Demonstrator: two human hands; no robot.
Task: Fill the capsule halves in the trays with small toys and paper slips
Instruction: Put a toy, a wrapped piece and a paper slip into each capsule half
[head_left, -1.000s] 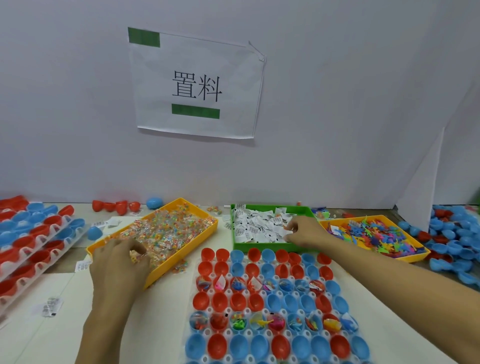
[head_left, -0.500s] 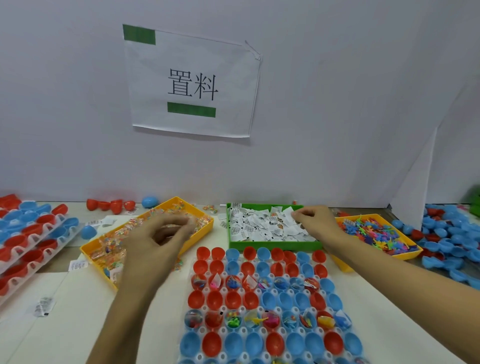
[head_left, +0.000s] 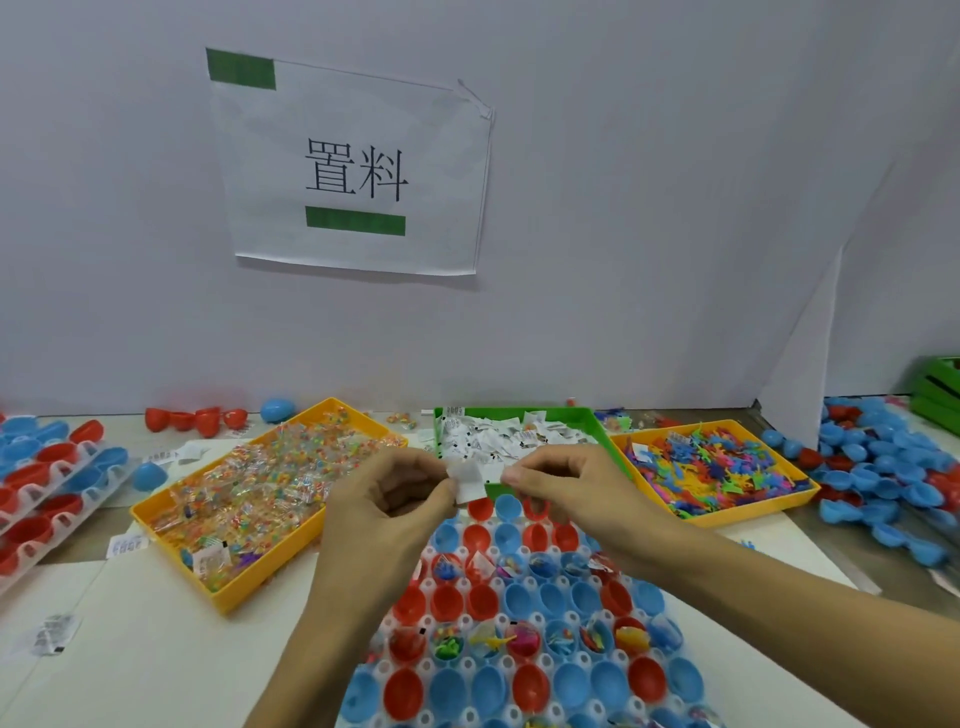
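A: Item one, what have you got in hand?

B: One white paper slip (head_left: 469, 480); your left hand (head_left: 387, 501) has its fingers curled and pinches the slip's left edge; your right hand (head_left: 574, 488) is curled too, thumb and forefinger closed together just beside the slip's right edge; whether they actually touch it, I cannot tell.

A: And directly below your hands?

B: The capsule tray (head_left: 519, 623), white, with red and blue capsule halves (head_left: 447, 600) in rows; your hands hover over its far rows; several halves nearer you already carry small toys or slips; others sit bare.

A: Beyond your hands?

B: A green bin of paper slips (head_left: 514, 436), just behind your fingers.

A: To the left of your left hand?

B: A yellow bin of clear toy packets (head_left: 249, 499); further left, stacked trays of capsule halves (head_left: 47, 483).

A: To the right of your right hand?

B: A yellow bin of coloured plastic toys (head_left: 711, 467); past it, a loose heap of blue and red halves (head_left: 883, 478).

A: Above all that?

B: A paper sign (head_left: 353, 166) with green tape on the white wall.
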